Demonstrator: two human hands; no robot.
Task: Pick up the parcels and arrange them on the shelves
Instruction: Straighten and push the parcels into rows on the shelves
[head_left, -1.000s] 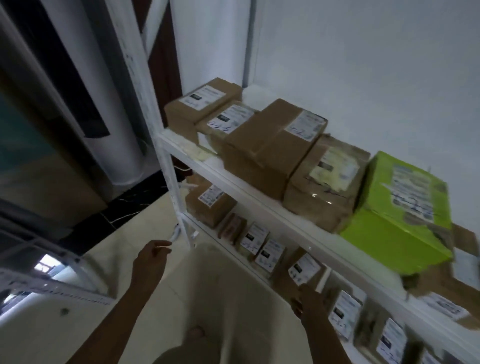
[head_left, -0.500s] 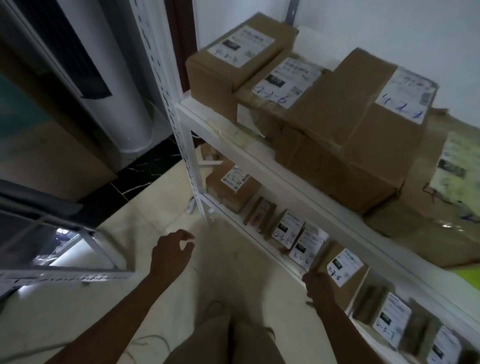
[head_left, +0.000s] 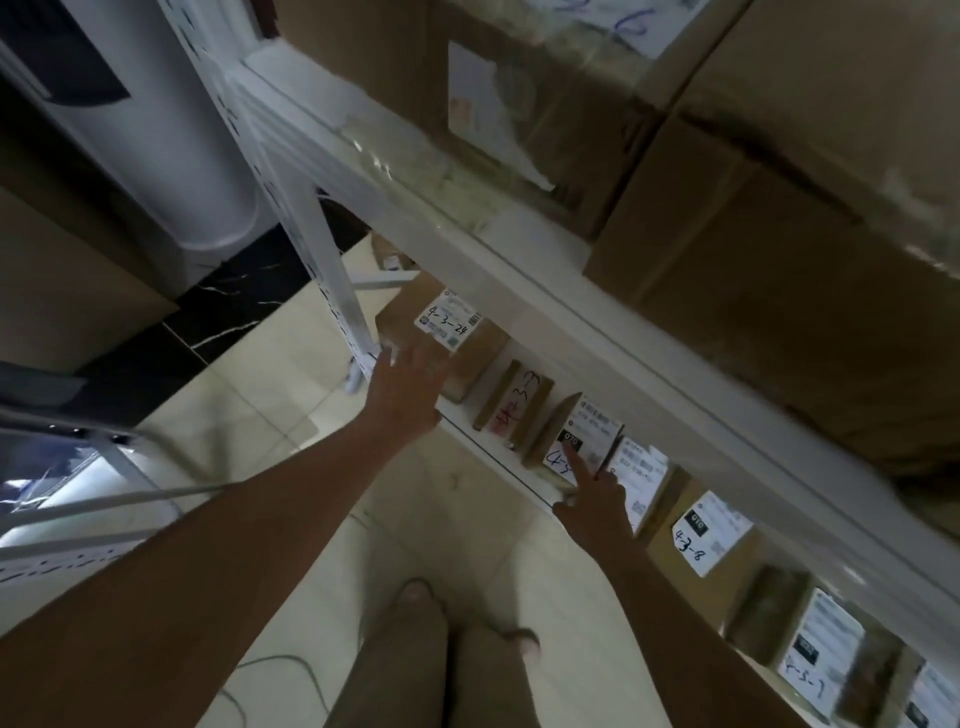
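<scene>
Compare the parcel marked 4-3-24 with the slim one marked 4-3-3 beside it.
The 4-3-24 parcel is the bulkier box; the 4-3-3 parcel is narrow. The 4-3-24 parcel carries a white printed label, while the 4-3-3 parcel has its number written straight on the cardboard. The left hand, fingers spread, is at the 4-3-24 parcel; nothing touches the 4-3-3 parcel. Both are brown cardboard on the lower shelf.

Brown cardboard parcel (head_left: 484, 349) beyond the left hand (head_left: 405, 389) carries a white, black-inked label (head_left: 448, 322); white shelf frame (head_left: 597, 332); left of that hand, cream tiles (head_left: 249, 410) meet black, white-veined marble (head_left: 234, 306).
</scene>
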